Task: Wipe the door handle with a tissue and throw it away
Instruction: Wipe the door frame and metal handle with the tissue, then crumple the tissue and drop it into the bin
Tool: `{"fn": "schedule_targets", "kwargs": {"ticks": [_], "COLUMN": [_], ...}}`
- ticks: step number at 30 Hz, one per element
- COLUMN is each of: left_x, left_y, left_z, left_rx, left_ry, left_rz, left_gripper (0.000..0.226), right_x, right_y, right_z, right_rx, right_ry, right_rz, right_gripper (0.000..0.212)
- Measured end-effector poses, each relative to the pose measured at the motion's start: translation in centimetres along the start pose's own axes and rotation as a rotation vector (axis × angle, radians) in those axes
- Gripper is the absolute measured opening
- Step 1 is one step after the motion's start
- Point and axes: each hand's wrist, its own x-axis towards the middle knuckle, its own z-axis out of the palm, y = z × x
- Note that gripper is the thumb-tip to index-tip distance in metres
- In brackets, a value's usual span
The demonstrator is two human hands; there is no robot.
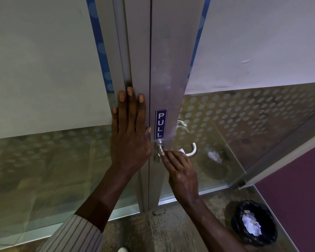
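brushed aluminium lies under the left hand (130, 135), which presses flat against the door frame (135, 51) with fingers spread and straight, gripping nothing; its thumb tip sits just beside the blue "pull" sign (161, 124). a striped sleeve (71, 235) covers that forearm lower down.

the right hand (180, 171) is curled around the metal door handle (192, 151), fingers closed over the straight bar near its round mount. a small white corner of tissue (182, 150) sticks out past the fingers, pinched between the hand and the handle; most of the tissue is hidden inside the grip. the handle's curved end shows beyond the hand to the right. just below the mount is a small keyhole plate (157, 158).

through the glass door panel (244, 115), dotted with pale frosted circles, a second handle (182, 124) shows on the far side, and a pale reflection of crumpled paper.

on the floor (171, 230) at the lower right stands a bin with a black liner (255, 222), well apart from the hands, with crumpled white paper inside.
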Motion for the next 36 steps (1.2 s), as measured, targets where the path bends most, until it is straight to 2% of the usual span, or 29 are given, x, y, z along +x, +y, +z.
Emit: {"fn": "schedule_targets", "kwargs": {"ticks": [5,9,11,13,14,15,17,21,25,27,32,36], "left_x": [-0.2,-1.7,-2.7,-3.6,-4.0,-4.5,-5.6,-8.1,-10.9,-12.2,-14.2,-15.1], "left_y": [0.0,0.1,0.4,0.9,1.3,1.6,2.3,3.5,4.8,5.6,6.8,7.6], "left_z": [-0.3,-0.5,-0.4,-0.3,-0.2,-0.1,0.0,0.5,0.9,0.7,0.0,0.1], "left_rx": [-0.055,-0.129,-0.16,-0.193,-0.216,-0.238,-0.286,-0.509,-0.733,-0.852,-1.052,-1.206], "left_ry": [0.006,-0.047,-0.072,-0.082,-0.084,-0.09,-0.128,-0.241,-0.367,-0.491,-0.905,-1.26], "left_rz": [0.009,0.013,-0.004,-0.023,-0.027,-0.023,0.01,0.148,0.199,0.114,-0.235,-0.534], "left_gripper": [0.102,0.101,0.099,0.097,0.096,0.096,0.098,0.086,0.05,0.035,0.012,0.019], "right_x": [-0.9,-1.8,-2.2,-2.7,-3.0,-3.4,-4.2,-6.0,-7.9,-9.1,-12.0,-13.8], "right_y": [1.6,3.4,4.0,4.1,3.9,3.5,2.7,0.4,-2.4,-3.5,-5.5,-6.2], "right_z": [-1.2,-2.7,-3.7,-4.6,-4.8,-5.0,-4.9,-5.6,-6.6,-6.9,-7.4,-7.4], "right_rx": [-0.027,-0.003,0.044,0.193,0.309,0.445,0.753,0.995,1.042,1.018,0.9,0.794], "right_ry": [0.097,0.168,0.237,0.312,0.331,0.343,0.389,0.433,0.42,0.438,0.499,0.493], "right_rz": [-0.01,0.174,0.278,0.457,0.591,0.742,0.98,1.128,1.205,1.212,1.197,1.211], "right_gripper": [0.046,0.055,0.045,0.037,0.039,0.043,0.036,0.027,0.028,0.027,0.022,0.026]}}
